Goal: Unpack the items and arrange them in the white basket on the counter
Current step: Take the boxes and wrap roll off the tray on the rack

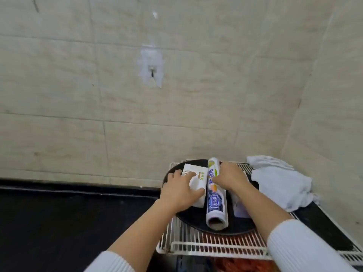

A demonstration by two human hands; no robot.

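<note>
The white wire basket (206, 250) sits on the dark counter (68, 213) in the tiled corner. Inside it lies a black round tray (196, 218) bearing a blue-and-white labelled film roll (215, 203) and, touching its left side, a flat white paper packet (198, 178). The right hand (229, 176) curls round the roll's far end; the left hand (178, 191) rests spread-fingered on the packet. A crumpled white cloth (279, 185) fills the basket's right end.

Roll (215, 201) print too blurred to read. Basket (196, 250) near-right corner cut by frame. Red mass (235, 266) beneath: indistinct.
</note>
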